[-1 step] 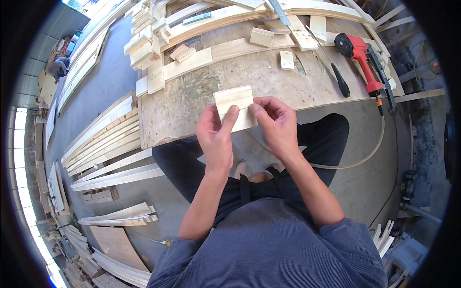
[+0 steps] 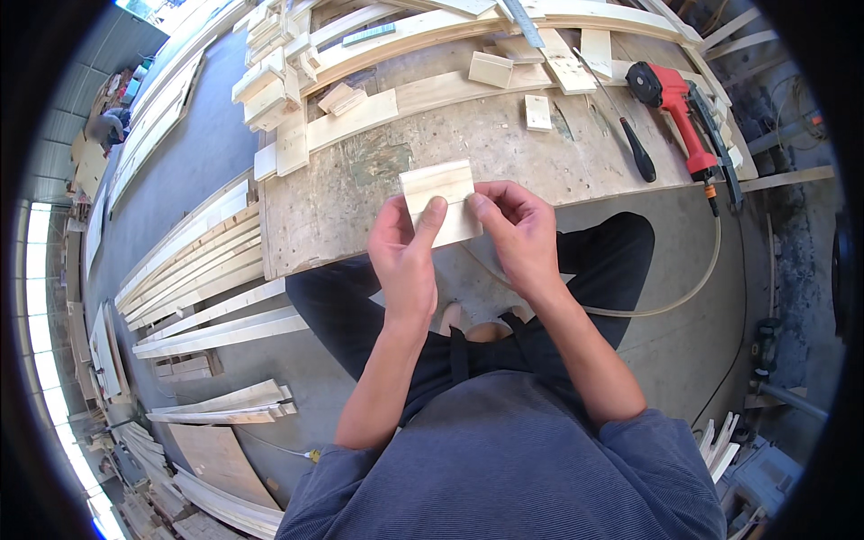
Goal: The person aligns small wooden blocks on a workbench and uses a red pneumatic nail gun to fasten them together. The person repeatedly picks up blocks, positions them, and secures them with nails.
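Observation:
Over the bench's near edge, both my hands grip a small pale wooden block (image 2: 439,184). A seam or step runs across its face, and I cannot tell whether it is one piece or two. My left hand (image 2: 402,261) clasps its left side, the thumb flat on the face and the fingers hidden behind. On the right side, my right hand (image 2: 517,232) pinches the edge between thumb and curled fingers. Similar small blocks lie farther back on the bench, among them a stepped block (image 2: 490,69) and a flat piece (image 2: 537,113).
The worn wooden bench (image 2: 315,216) carries stacked boards, a metal ruler (image 2: 522,22), a black-handled screwdriver (image 2: 638,153) and a red air nailer (image 2: 677,112). A hose (image 2: 693,292) trails from the nailer past my legs. Long wood strips (image 2: 193,256) lie left of the bench.

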{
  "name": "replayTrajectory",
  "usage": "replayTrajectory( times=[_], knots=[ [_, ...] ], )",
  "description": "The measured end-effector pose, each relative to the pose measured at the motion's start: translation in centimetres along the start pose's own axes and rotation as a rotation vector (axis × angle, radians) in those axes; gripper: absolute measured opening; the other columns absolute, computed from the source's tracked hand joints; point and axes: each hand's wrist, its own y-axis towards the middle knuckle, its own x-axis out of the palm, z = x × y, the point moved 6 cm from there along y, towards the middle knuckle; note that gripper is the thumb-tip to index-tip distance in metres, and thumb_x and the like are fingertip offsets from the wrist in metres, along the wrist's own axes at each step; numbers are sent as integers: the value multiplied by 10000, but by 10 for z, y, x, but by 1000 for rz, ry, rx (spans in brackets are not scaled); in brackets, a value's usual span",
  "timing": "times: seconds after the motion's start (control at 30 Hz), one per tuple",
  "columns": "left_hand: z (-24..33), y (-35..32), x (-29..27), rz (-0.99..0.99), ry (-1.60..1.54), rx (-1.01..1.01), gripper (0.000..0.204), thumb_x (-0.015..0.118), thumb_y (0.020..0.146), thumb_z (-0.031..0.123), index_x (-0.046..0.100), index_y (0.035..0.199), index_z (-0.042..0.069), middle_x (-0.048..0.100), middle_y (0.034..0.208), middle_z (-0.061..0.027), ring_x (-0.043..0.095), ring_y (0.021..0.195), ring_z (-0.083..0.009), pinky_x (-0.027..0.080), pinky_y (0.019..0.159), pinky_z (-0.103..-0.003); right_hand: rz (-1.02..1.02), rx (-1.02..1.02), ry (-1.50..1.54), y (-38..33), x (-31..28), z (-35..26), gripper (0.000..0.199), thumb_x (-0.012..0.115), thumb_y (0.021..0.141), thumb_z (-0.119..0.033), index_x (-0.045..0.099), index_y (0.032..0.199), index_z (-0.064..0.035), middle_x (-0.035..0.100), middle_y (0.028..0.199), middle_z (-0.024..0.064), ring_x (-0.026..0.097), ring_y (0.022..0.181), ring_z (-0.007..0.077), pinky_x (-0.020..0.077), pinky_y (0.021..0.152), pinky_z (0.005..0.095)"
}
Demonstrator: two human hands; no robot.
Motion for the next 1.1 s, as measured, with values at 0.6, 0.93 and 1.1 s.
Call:
replayTrajectory(
  times=[0.6,0.93,1.1],
  knots=[
    [-20,24,5,-136,5,-156,366,847,1044,139,690,1353,20,780,1231,-84,735,1183,-161,606,982,-348,-59,13,-135,15,-25,6,406,814,1089,-301,811,1286,54,805,1027,48,701,937,87,577,847,275],
    [-21,65,38,-433,1211,562,910,1037,730,340,625,1495,68,708,1423,-141,612,1421,-363,463,1220,-501,-104,99,-431,78,-80,36,466,829,1047,-374,825,1259,41,832,1011,122,750,899,154,610,783,339],
    [-40,88,33,-416,1346,531,944,1045,705,451,650,1477,76,707,1402,-121,604,1419,-327,339,1302,-525,228,-351,-967,120,-104,-6,478,852,978,-400,816,1260,-16,782,1040,203,769,971,356,614,898,470]
  ],
)
